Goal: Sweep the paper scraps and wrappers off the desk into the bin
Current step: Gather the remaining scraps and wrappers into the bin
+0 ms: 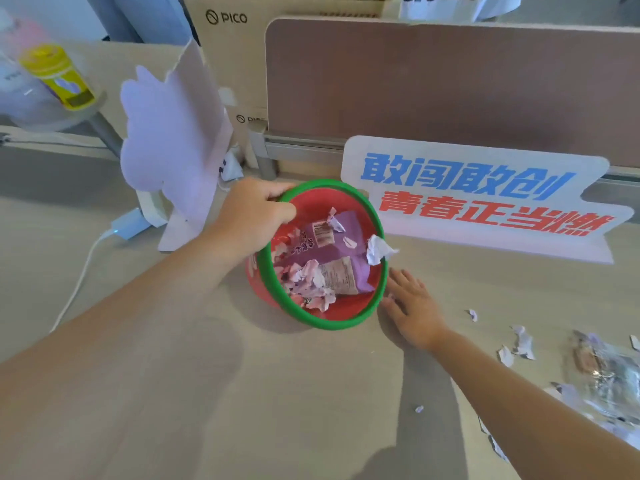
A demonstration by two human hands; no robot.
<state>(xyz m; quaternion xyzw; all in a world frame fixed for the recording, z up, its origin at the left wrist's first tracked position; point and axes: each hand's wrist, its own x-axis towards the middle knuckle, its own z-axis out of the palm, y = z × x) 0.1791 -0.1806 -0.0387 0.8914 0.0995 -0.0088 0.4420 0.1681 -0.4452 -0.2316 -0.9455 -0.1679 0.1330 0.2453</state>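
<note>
A small red bin with a green rim sits tilted toward me at the desk's middle. Inside lie a purple wrapper and several torn paper scraps. A crumpled white scrap rests on the bin's right rim. My left hand grips the bin's far left rim. My right hand lies flat on the desk, fingers spread, just right of the bin, holding nothing. More paper scraps and a clear wrapper lie on the desk at the right.
A white sign with blue and red characters stands behind the bin. A white cut-out stand is at the left, with a blue charger and white cable. A brown partition backs the desk. A tiny scrap lies near me.
</note>
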